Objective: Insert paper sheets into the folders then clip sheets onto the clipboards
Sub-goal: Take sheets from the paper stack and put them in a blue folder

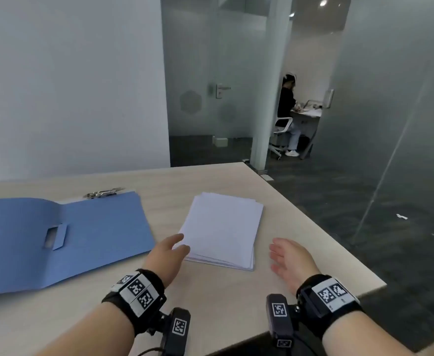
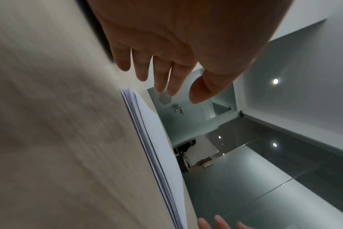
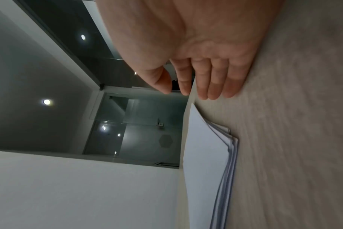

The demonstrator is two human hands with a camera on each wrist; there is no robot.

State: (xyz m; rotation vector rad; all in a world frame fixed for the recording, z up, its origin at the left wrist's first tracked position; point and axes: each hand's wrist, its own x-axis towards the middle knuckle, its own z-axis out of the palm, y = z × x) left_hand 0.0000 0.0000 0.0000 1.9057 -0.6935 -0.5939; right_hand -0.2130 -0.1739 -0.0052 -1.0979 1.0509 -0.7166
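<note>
A loose stack of white paper sheets (image 1: 223, 227) (image 2: 159, 139) (image 3: 206, 155) lies on the wooden table (image 1: 210, 181). A blue folder (image 1: 64, 235) lies spread to its left, with a metal clip of a clipboard (image 1: 102, 192) showing behind its far edge. My left hand (image 1: 177, 246) (image 2: 178, 89) hovers at the stack's near left corner, fingers straight and apart, holding nothing. My right hand (image 1: 278, 253) (image 3: 184, 91) is just right of the stack's near right corner, palm turned inward, fingers extended, empty.
The table's right edge (image 1: 313, 217) runs close beside my right hand, with dark floor beyond. A white wall stands behind the table. Glass partitions and a door are at the back, where a person (image 1: 287, 111) sits at another desk.
</note>
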